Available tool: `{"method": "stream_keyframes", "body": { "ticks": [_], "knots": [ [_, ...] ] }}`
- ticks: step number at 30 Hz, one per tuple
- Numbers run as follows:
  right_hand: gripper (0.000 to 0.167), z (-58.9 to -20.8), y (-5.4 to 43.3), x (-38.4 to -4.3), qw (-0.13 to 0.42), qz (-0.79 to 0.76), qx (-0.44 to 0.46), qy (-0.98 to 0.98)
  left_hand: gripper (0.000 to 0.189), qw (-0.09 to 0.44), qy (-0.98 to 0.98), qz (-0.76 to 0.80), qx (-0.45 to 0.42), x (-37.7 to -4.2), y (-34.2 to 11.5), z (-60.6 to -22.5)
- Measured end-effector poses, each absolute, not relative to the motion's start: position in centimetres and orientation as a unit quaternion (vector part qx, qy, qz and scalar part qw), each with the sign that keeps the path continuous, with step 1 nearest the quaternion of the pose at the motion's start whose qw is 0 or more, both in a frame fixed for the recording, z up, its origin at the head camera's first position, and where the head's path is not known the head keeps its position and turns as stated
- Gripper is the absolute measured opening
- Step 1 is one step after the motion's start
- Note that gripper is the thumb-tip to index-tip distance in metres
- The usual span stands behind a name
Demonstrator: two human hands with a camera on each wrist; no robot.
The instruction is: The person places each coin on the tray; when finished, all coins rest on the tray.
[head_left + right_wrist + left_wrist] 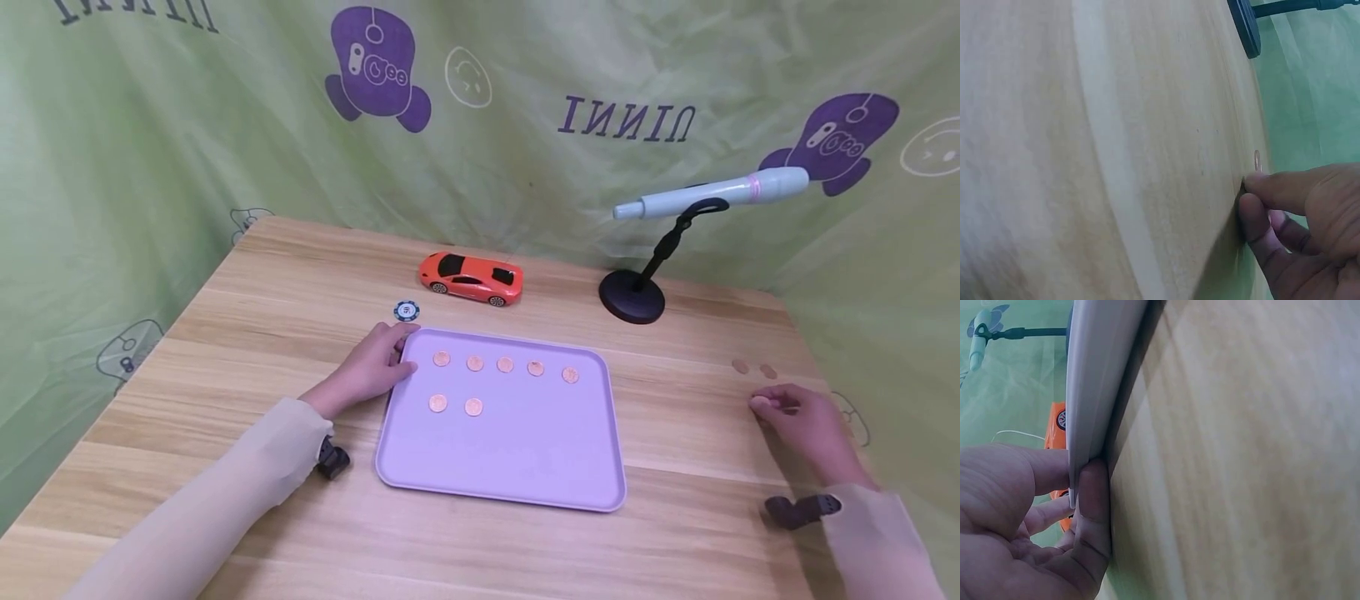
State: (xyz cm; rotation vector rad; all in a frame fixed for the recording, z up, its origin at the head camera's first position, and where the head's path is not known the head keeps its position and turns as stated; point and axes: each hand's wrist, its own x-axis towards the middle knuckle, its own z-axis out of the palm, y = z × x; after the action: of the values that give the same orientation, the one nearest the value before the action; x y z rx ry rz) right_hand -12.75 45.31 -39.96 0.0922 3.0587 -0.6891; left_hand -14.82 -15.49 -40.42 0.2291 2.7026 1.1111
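Observation:
My left hand [372,365] grips the left rim of a purple tray [517,454], thumb over the edge and fingers beneath it. The left wrist view has the rim between the thumb [1050,470] and a finger [1092,494]. On the tray lie several copper coins [505,365], in a longer back row and a shorter front row. At the table's right side, my right hand [806,425] has its thumb and forefinger drawn together at the wood, just in front of two loose coins [768,371]. I cannot tell whether a coin is between those fingertips [1254,215].
Behind the tray stand an orange toy car [472,279] and a blue-rimmed poker chip [407,311]. A light-blue microphone [705,196] rests on a black stand [632,297] at the back right. A green printed curtain [517,167] hangs behind the wooden table [690,433].

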Motion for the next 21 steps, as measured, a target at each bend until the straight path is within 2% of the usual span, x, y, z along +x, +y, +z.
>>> {"method": "stream_keyframes", "body": {
  "ticks": [6, 10, 21],
  "knots": [
    [0.044, -40.1, 44.7, -12.8, -0.012, -0.251, 0.04, 0.967, 0.06, 0.108, 0.917, 0.376, 0.074, -14.9, -15.5, -40.4],
    [0.046, -39.6, 43.2, -13.1, -0.01, -0.292, 0.014, 0.956, 0.06, 0.106, 0.917, 0.378, 0.076, -14.8, -15.5, -40.4],
    [0.036, -38.3, 35.4, -14.5, 0.005, -0.396, -0.06, 0.916, 0.06, 0.108, 0.915, 0.381, 0.076, -14.8, -15.4, -40.3]
  ]
}}
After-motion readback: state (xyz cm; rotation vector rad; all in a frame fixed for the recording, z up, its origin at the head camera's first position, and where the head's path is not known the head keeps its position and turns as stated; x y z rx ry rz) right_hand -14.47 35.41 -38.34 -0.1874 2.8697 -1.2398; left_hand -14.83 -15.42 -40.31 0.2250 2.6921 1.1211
